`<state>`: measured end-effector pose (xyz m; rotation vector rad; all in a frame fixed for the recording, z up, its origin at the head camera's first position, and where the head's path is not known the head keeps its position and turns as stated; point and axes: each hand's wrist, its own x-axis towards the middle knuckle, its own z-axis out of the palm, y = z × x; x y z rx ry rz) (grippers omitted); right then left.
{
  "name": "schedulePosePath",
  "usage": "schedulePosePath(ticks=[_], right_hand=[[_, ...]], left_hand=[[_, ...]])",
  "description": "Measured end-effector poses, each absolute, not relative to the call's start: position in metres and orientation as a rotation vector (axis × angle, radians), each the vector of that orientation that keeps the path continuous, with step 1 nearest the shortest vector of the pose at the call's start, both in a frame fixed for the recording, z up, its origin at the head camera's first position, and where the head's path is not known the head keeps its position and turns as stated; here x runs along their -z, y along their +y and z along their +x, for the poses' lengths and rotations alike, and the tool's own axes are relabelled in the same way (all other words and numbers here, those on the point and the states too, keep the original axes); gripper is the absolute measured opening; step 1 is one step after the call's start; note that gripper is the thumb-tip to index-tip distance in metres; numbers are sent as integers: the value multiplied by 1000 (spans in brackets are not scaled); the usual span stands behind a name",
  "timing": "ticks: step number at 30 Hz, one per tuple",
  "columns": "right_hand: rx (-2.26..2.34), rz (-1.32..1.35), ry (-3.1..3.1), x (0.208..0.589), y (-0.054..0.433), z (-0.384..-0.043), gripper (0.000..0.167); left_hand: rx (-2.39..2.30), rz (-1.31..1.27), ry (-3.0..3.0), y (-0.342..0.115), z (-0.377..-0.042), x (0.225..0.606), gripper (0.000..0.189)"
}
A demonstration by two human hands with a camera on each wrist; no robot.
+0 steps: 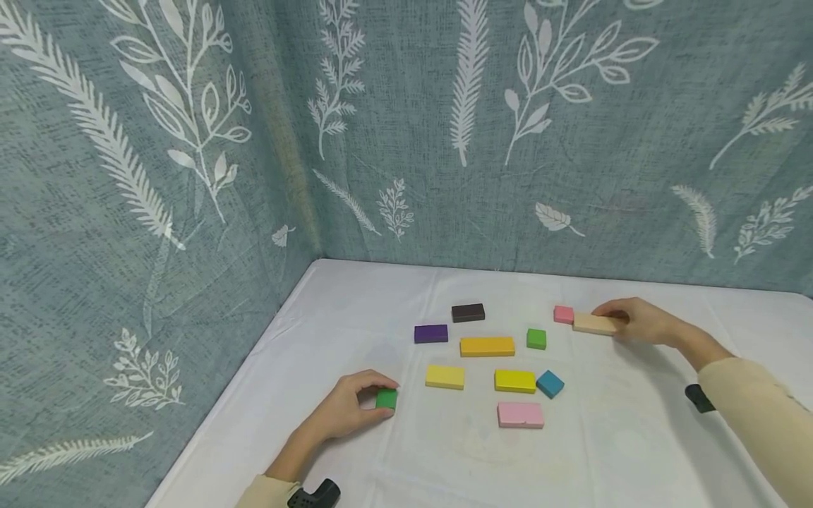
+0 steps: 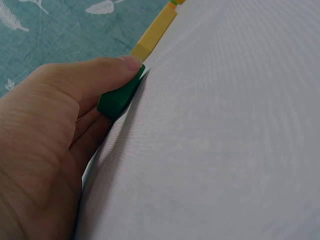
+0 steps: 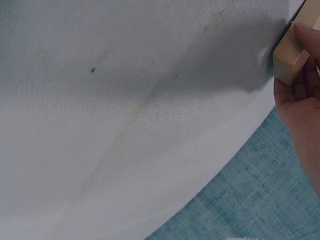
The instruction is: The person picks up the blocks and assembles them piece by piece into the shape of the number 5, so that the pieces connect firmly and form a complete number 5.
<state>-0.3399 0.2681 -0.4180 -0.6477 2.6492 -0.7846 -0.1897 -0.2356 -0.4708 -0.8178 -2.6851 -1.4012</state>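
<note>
Left hand: thumb and fingers, parted only by the block's width, pinched the dark green block on the white cloth, left of the pale yellow block. Right hand: similarly narrowed, it pinched the right end of the tan block, whose left end lay just beside the red block.

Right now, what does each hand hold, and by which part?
The left hand pinches a dark green squarish block by opposite sides; the right hand holds a pale wooden bar by its right end.
</note>
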Motion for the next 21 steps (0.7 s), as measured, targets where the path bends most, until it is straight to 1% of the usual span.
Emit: schedulePosePath(ticks=[9, 21], right_hand=[[776, -658, 2617, 417, 269, -338, 43], [770, -724, 2609, 419, 269, -339, 41]], left_hand=[[1428, -776, -2717, -234, -189, 469, 36], [1416, -776, -2715, -235, -190, 472, 35]])
